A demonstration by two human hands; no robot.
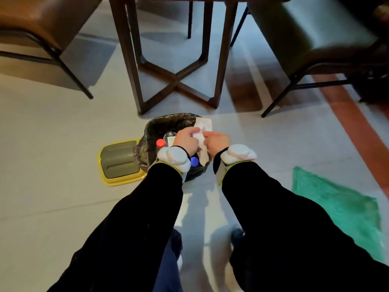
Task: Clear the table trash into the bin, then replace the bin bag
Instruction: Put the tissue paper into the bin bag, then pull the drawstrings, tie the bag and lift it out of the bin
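Observation:
A small bin lined with a black bag (166,123) stands on the floor in front of the table legs. Inside it I see a red-capped bottle (160,142), a blue cap (194,161) and a clear cup (169,135). My left hand (187,140) and my right hand (217,141) are both over the bin, closed together on crumpled white paper (200,142). A flat white sheet (203,123) sticks up behind the hands at the bin's far rim. A green bag (339,209) lies spread on the floor to the right.
The bin's yellow-rimmed grey lid (120,163) lies on the floor left of the bin. The wooden table base (175,79) stands just beyond. A brown chair (42,28) is at far left, a green chair (315,39) at far right.

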